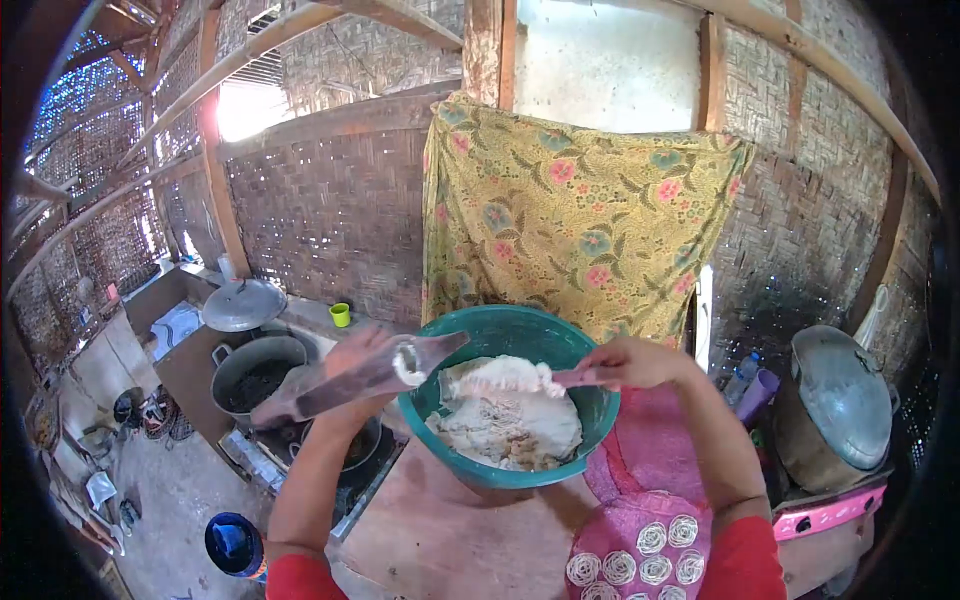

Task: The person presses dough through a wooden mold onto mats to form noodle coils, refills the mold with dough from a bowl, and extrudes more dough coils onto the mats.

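My left hand [358, 352] is closed around a long brownish press-like tool [365, 385] with tapered ends. A round opening on it is rimmed with white dough [408, 362]. The tool is tilted, and its right end reaches over the rim of a green basin [455, 458]. Inside the basin lies a heap of white, lumpy dough [520, 430]. My right hand [635, 362] grips the handle of a spatula [575, 378]. Its far end, held over the basin, is coated in white dough, which hides its exact shape.
Several white coiled strands [652, 538] lie on a pink mat [560, 590] at the front right. A pot [260, 375] stands on the stove at left. To the right, a large lidded pot [840, 400] rests on a pink stove [835, 515]. A floral cloth [590, 210] hangs behind the basin.
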The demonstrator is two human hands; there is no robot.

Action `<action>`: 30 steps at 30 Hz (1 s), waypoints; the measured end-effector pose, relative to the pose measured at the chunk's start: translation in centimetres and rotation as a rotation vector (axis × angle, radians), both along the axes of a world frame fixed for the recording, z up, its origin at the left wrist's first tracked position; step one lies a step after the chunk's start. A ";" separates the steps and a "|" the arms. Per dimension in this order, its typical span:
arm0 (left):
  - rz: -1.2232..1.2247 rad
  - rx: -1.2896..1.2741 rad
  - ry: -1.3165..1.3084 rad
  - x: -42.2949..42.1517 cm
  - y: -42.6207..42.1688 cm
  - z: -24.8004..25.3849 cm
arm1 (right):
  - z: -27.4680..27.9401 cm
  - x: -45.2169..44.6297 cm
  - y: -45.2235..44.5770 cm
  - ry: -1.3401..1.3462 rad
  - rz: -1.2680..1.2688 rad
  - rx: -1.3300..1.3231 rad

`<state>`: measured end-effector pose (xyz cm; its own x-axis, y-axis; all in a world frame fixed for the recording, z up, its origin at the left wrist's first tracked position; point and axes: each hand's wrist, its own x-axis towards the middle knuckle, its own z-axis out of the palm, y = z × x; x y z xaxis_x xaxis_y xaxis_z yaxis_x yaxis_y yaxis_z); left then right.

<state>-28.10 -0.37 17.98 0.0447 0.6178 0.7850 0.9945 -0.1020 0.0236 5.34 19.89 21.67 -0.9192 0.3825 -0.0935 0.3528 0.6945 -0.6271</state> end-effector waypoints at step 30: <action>-0.158 0.112 0.220 6.4 8.2 2.2 | 2.0 -4.4 -8.5 0.212 -0.079 1.492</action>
